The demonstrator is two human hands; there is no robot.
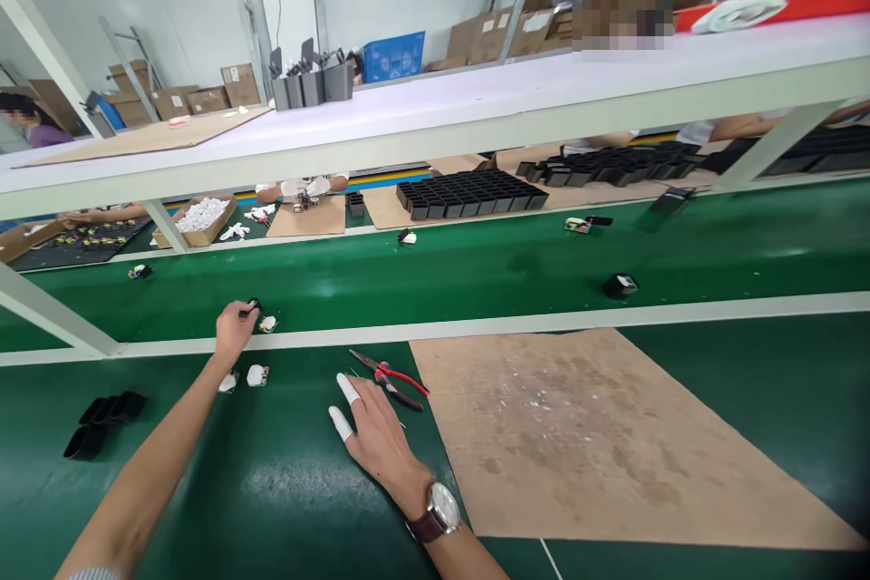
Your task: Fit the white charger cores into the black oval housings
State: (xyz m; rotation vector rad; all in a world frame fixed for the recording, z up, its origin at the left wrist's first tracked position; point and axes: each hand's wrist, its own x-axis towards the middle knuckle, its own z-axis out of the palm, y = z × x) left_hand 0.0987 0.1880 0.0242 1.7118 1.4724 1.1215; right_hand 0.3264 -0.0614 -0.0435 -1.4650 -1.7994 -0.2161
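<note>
My left hand (235,329) reaches over the white rail onto the green belt, its fingers closed on a small black piece (252,306). Just beside that piece is a small white-topped circuit part (268,324); whether the two are joined I cannot tell. My right hand (377,435), with white finger cots on two fingers and a watch at the wrist, is open over the green bench. Near its fingertips lie red-and-black long-nose pliers (387,376). Two more white-topped circuit parts, one of them this circuit board (257,375), lie near my left forearm.
Black housings (115,408) stand at left. A stained cardboard sheet (544,435) covers the bench at right. The belt (476,272) carries scattered parts and a black housing (621,285). Beyond it, co-workers' hands (303,188) show beneath a white shelf (435,118), near rows of black housings (472,193).
</note>
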